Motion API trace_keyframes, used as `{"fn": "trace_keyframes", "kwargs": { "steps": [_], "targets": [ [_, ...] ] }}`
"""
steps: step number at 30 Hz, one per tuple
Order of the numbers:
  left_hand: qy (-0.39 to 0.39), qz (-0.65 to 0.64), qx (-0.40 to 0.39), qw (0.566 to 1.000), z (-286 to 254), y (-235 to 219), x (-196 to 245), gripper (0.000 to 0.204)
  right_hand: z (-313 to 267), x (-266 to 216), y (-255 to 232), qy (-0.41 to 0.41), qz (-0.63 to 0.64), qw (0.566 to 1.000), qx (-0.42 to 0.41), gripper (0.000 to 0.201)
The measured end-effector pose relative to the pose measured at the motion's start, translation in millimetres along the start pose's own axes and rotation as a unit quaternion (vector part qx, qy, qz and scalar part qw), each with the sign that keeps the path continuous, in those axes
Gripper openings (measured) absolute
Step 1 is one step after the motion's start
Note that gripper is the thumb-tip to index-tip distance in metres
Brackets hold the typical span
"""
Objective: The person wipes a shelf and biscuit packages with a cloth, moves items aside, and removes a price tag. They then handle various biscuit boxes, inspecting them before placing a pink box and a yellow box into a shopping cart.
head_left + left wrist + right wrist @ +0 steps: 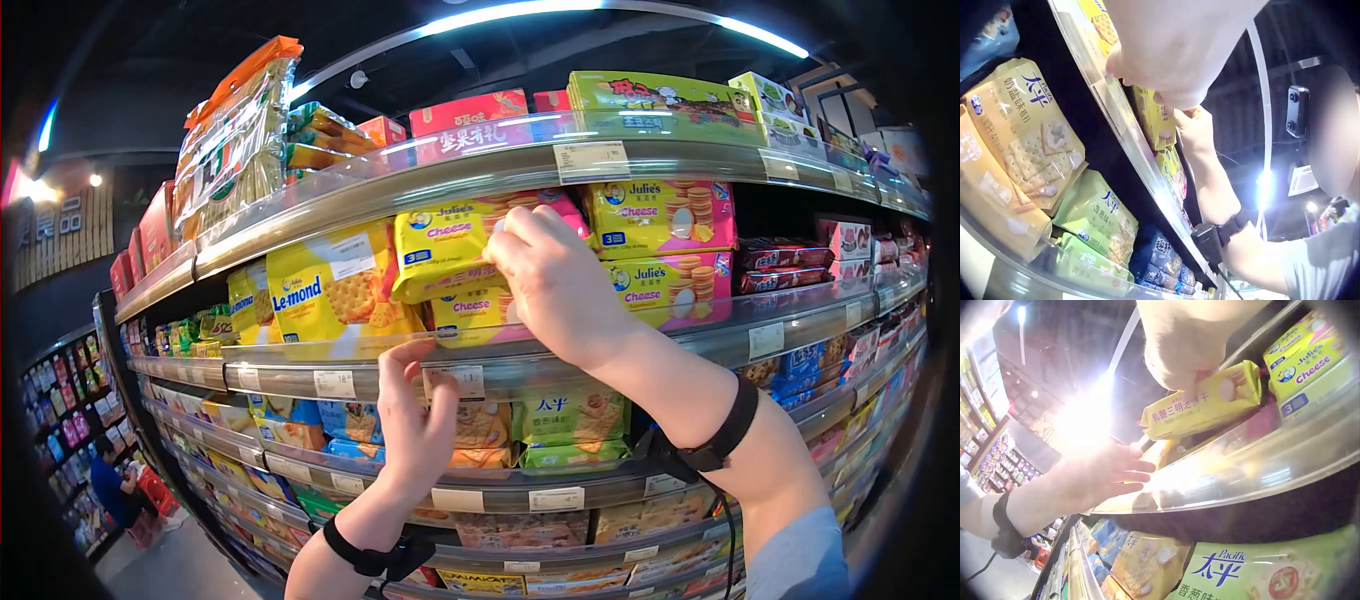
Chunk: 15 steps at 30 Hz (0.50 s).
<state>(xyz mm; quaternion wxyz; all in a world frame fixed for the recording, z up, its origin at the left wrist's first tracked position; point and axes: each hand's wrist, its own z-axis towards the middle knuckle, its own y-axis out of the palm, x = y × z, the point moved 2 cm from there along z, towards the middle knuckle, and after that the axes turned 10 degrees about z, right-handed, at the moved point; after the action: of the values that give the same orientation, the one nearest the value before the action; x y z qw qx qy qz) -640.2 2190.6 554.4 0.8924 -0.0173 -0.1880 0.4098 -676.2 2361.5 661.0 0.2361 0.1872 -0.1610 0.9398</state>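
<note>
My right hand (545, 275) grips a yellow pack of Julie's Cheese sandwich biscuits (437, 240) from above, at its right part. The pack is tilted at the front of the shelf, over another yellow cheese biscuit pack (468, 312). In the right wrist view the held pack (1179, 412) shows its side with Chinese print, and the hand covers part of its top. Lower and to the left, my left hand (412, 425) is raised in front of the shelf's price rail, fingers loosely bent and holding nothing. More stacked Julie's packs (660, 215) stand to the right.
Large yellow Le-mond bags (335, 290) stand left of the held pack. A clear lip (490, 338) runs along the shelf front. The upper shelf edge (480, 160) passes close above. Green and orange cracker packs (570, 425) fill the shelf below. A person (112, 485) sits far left.
</note>
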Motion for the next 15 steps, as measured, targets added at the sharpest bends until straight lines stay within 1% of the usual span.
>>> {"fn": "trace_keyframes", "kwargs": {
  "steps": [1,2,3,5,6,8,12,15],
  "targets": [
    [0.029,0.073,0.001,0.997,0,0,4,0.035,1,0,0,0.005,-0.015,1.000,-0.001,0.008],
    [0.116,0.171,0.002,0.978,2,-1,9,0.036,1,1,1,0.007,-0.030,1.000,-0.006,0.008],
    [0.114,0.172,0.003,0.978,4,1,13,0.036,0,2,3,0.006,-0.027,1.000,-0.007,0.008],
    [0.198,0.270,-0.005,0.942,9,12,26,0.043,-1,3,8,-0.014,-0.093,0.995,-0.015,0.010],
    [0.195,0.271,-0.004,0.942,13,18,28,0.043,0,3,10,-0.015,-0.091,0.996,-0.016,0.010],
    [0.222,0.301,-0.005,0.928,20,30,28,0.054,1,3,12,-0.027,-0.131,0.991,-0.021,0.011],
    [0.205,0.334,-0.010,0.920,26,44,21,0.060,1,4,15,-0.032,-0.136,0.990,-0.012,0.012],
    [0.201,0.311,0.009,0.929,25,46,19,0.060,1,4,14,-0.030,-0.160,0.987,-0.014,0.012]
  ]
}}
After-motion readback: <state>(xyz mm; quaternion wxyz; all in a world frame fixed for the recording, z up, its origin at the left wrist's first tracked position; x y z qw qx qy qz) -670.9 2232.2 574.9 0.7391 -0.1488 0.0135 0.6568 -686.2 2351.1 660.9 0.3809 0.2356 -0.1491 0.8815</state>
